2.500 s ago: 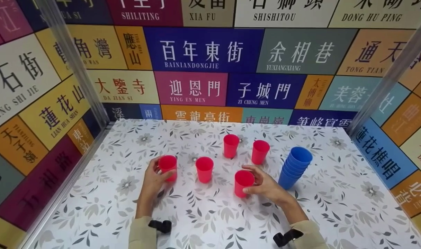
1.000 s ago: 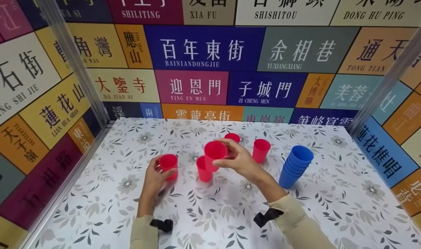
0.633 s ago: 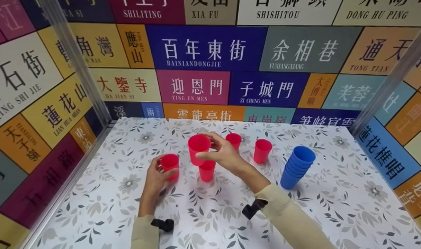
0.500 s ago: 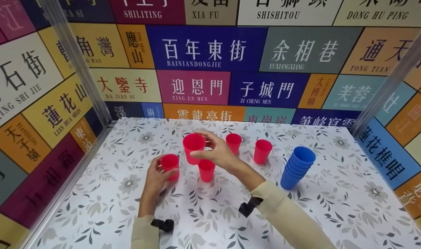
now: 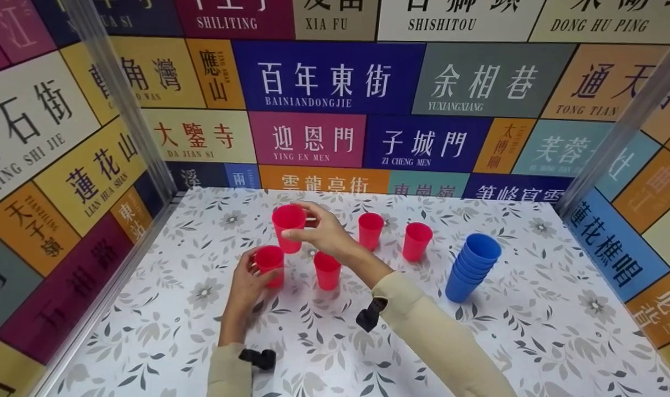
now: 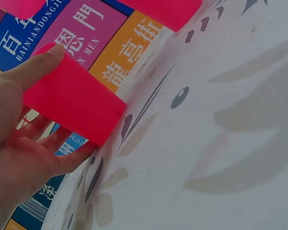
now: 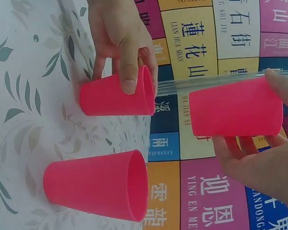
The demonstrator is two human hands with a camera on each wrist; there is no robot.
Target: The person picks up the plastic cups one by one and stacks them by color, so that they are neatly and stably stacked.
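My left hand [image 5: 248, 280] holds a red plastic cup [image 5: 270, 263] that stands upright on the table; in the left wrist view the thumb lies at its rim and the fingers curve behind it. My right hand [image 5: 325, 230] grips a second red cup [image 5: 287, 223] in the air, above and slightly behind the left hand's cup. In the right wrist view this raised cup [image 7: 235, 108] is pinched between thumb and fingers, apart from the other cups. Just right of the left hand's cup, another red cup [image 5: 328, 273] stands upright beneath my right forearm.
Two more red cups stand farther back, one behind the right forearm [image 5: 371, 229] and one to its right [image 5: 417, 241]. At the right is a nested stack of blue cups [image 5: 470, 270]. A printed sign wall [image 5: 324, 77] and clear corner posts [image 5: 616, 121] bound the leaf-patterned table [image 5: 335, 342].
My right hand has lifted its cup from the table's front middle and carried it left, over the middle cup, to near the left hand's cup. The left hand has stayed in place.
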